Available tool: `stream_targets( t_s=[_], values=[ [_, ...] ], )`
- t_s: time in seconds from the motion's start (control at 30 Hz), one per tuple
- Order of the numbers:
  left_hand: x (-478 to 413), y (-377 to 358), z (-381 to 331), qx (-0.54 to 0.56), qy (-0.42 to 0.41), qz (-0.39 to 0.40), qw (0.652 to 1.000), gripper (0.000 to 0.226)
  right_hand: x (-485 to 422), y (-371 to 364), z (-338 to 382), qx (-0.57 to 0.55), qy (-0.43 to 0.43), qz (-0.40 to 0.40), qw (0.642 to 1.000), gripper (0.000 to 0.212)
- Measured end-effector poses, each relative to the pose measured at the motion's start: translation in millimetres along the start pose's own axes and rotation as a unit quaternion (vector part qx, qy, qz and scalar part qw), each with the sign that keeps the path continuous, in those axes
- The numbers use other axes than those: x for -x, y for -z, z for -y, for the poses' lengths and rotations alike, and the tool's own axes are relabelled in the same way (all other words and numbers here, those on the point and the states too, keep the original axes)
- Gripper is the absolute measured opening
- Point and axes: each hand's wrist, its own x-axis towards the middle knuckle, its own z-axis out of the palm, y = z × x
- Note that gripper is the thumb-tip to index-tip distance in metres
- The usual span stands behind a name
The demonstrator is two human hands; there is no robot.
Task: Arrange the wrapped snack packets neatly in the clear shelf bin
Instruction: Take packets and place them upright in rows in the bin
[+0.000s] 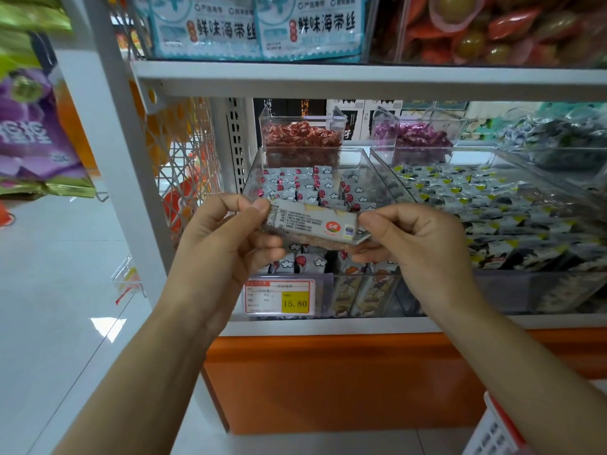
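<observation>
Packet [312,224] txt too blurry to read (basket [492,433] cut off btm-right).

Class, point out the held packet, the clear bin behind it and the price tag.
held packet [312,224], head view, printed back face.
clear bin [384,175], head view, right wall.
price tag [295,303], head view, yellow panel.

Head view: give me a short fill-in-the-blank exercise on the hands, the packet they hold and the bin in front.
1. The left hand and the right hand each pinch one ____ of the snack packet.
2. The price tag on the front of the clear shelf bin reads ____.
3. The small clear box straight behind that bin holds candies in ____ wrappers.

Missing words: end; 15.80; red.
</observation>
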Motion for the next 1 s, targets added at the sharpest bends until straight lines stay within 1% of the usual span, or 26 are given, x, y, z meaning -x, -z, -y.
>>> stream_targets(
  t_s=[0.13, 0.23, 0.33, 0.4, 0.43, 0.5, 0.53, 0.57, 0.67, 0.73, 0.8, 0.83, 0.9, 1.0],
  values=[
    [-0.6, 1.5, 2.1, -0.042, -0.028, -0.019, 0.999, 0.015, -0.3, 1.0, 0.4, 0.000, 0.004, 0.015, 1.000, 0.016],
    [-0.3, 0.5, 2.8, -0.058, -0.046, -0.029, 0.997, 0.015, -1.1, 0.9, -0.7, -0.006, 0.000, 0.006, 1.000, 0.015],
    [0.5, -1.6, 3.0, -0.088, -0.065, -0.031, 0.994, 0.009, -1.9, -0.9, -2.5, 0.000, -0.006, -0.016, 1.000, 0.013],
    [0.9, -2.4, 1.9, -0.088, -0.061, -0.018, 0.994, 0.003, -1.4, -1.5, -2.2, -0.001, -0.007, -0.025, 1.000, 0.016],
    [1.5, -2.6, 1.1, -0.081, -0.048, -0.003, 0.996, 0.014, -1.1, -1.5, -1.8, -0.002, -0.004, -0.028, 1.000, 0.018],
    [2.5, -3.7, -0.1, -0.071, -0.011, 0.017, 0.997, 0.045, -0.4, -1.5, -1.0, -0.005, 0.009, -0.031, 0.999, 0.023],
    [3.1, -4.4, -1.0, -0.079, -0.004, 0.019, 0.997, 0.054, 0.0, -1.8, -0.9, -0.007, 0.018, -0.030, 0.999, 0.026],
    [3.2, -5.0, -1.5, -0.090, -0.006, 0.026, 0.996, 0.054, 0.6, -2.2, -0.7, -0.005, 0.027, -0.027, 0.999, 0.027],
    [3.0, -3.5, -1.8, -0.101, -0.005, 0.055, 0.993, 0.037, 0.7, -3.5, -1.5, -0.009, 0.037, -0.027, 0.999, 0.027],
    [2.3, -0.6, -0.4, -0.102, 0.001, 0.066, 0.993, 0.041, -0.7, -2.1, -4.3, -0.037, 0.007, -0.034, 0.999, 0.027],
    [2.4, -0.3, 0.7, -0.128, -0.008, 0.070, 0.989, 0.049, -2.1, -0.9, -7.4, -0.022, -0.016, -0.028, 0.999, 0.031],
    [3.0, -1.2, 1.1, -0.158, -0.022, 0.073, 0.984, 0.050, -2.0, -1.0, -8.8, -0.012, -0.023, -0.016, 1.000, 0.032],
    [4.5, -3.2, 0.6, -0.216, -0.047, 0.079, 0.972, 0.050, -1.6, -2.0, -10.0, -0.012, -0.036, 0.009, 0.999, 0.032],
    [6.1, -5.2, -0.6, -0.214, -0.044, 0.080, 0.972, 0.045, -1.8, -2.0, -7.7, -0.022, -0.026, 0.021, 0.999, 0.029]
  ],
)
